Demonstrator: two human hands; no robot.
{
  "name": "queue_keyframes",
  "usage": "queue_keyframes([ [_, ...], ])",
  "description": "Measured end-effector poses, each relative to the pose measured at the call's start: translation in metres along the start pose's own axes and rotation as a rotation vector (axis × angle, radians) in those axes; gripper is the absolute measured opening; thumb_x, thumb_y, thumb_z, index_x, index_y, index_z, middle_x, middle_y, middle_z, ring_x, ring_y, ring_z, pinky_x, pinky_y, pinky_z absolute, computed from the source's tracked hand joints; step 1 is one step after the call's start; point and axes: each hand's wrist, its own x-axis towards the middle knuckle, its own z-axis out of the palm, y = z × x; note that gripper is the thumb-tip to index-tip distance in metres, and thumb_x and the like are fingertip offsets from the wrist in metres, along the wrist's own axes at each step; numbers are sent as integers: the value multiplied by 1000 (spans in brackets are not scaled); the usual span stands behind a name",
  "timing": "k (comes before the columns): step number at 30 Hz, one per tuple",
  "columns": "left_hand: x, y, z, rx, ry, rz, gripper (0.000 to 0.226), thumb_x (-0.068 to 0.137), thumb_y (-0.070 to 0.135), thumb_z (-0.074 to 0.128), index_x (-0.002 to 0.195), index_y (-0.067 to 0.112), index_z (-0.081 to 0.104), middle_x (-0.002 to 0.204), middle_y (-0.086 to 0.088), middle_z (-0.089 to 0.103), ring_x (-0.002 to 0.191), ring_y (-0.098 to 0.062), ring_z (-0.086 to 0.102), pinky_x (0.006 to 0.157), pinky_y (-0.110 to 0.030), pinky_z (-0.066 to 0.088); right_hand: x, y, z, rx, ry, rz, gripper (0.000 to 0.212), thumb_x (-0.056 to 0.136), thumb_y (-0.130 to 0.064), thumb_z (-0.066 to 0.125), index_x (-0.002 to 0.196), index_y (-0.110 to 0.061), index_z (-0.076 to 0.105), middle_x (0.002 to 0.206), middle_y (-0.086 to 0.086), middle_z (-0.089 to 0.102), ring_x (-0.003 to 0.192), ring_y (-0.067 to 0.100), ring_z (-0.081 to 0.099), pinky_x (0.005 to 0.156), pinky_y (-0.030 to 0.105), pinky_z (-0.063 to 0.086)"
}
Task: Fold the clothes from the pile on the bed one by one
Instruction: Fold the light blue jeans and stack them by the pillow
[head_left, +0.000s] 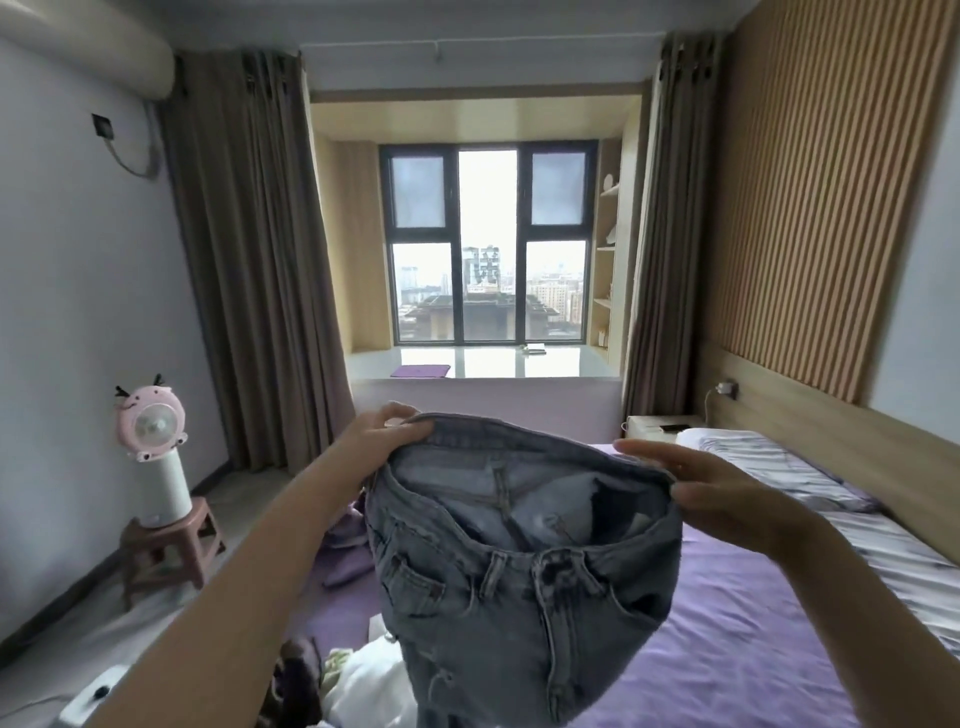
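Note:
A pair of grey-blue jeans (519, 587) hangs in the air above the bed, waistband open toward me, legs dropping out of view below. My left hand (384, 434) grips the far left of the waistband, thumb on top. My right hand (696, 486) holds the right side of the waistband, fingers stretched along the cloth and the thumb pinching its edge. Beneath the jeans, at the bottom left, lies the pile of clothes (358, 680), with white, dark and pale green pieces showing. A purple garment (348, 566) lies left of the jeans.
The bed has a purple sheet (727, 649); a striped grey quilt (831, 499) and pillow lie along the right by the wooden headboard. A pink fan (153, 423) stands on a pink stool (171, 545) on the floor at left. A bedside table (654, 427) and window lie ahead.

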Motion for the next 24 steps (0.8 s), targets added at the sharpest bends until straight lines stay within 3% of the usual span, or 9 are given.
queue_keyframes([
  [2,-7,10,-7,-125,-96,-50,70,51,35,91,109,15,58,108,-14,65,87,-23,67,79,-37,57,-4,-1,-3,-82,-49,11,71,75,-10,73,137,-1,40,134,23,51,124,38,49,99,45,45],
  [4,-12,15,-12,-222,-194,-39,99,33,34,97,120,16,53,105,-16,67,88,-27,69,74,-36,58,-2,-5,2,-136,19,-1,60,74,-5,71,130,3,49,126,24,57,118,37,55,93,39,49],
  [8,-20,20,-13,-302,-330,33,108,40,20,97,134,33,43,109,-19,68,103,-39,64,81,-43,56,10,-15,15,-111,278,-82,69,46,-35,93,100,2,69,99,23,69,91,32,66,74,30,56],
  [11,-26,26,-7,-210,-443,118,103,58,9,88,135,53,37,131,-17,54,118,-34,57,90,-44,52,22,-23,20,-169,456,-145,51,56,-35,88,90,-1,72,94,24,69,83,30,68,76,37,58],
  [14,-30,32,1,39,-496,228,78,73,10,76,133,49,45,137,8,48,126,-20,51,99,-42,47,31,-30,26,-180,596,-187,20,77,-18,72,88,-1,70,89,24,70,77,30,68,77,42,57],
  [18,-33,37,19,613,-515,285,32,71,50,76,102,49,67,117,8,46,112,-14,52,102,-38,45,38,-30,27,-155,694,-195,15,87,-21,63,91,-6,67,85,16,70,76,26,66,72,35,57],
  [20,-36,32,29,844,-506,250,38,61,65,76,96,52,65,116,12,42,110,-9,48,100,-30,44,40,-30,24,-163,734,-185,18,90,-26,61,89,-9,66,82,11,69,74,23,66,72,34,55],
  [22,-42,29,38,971,-496,288,40,63,56,80,99,49,64,117,9,36,110,-8,39,98,-20,39,40,-30,20,-183,748,-171,20,90,-29,60,88,-9,66,82,11,68,75,24,65,75,37,55],
  [24,-47,31,44,1051,-522,307,45,66,51,81,106,45,62,118,6,32,111,-10,30,96,-20,33,39,-30,17,-184,744,-156,20,91,-28,59,89,-10,65,83,11,68,75,23,65,73,35,56],
])
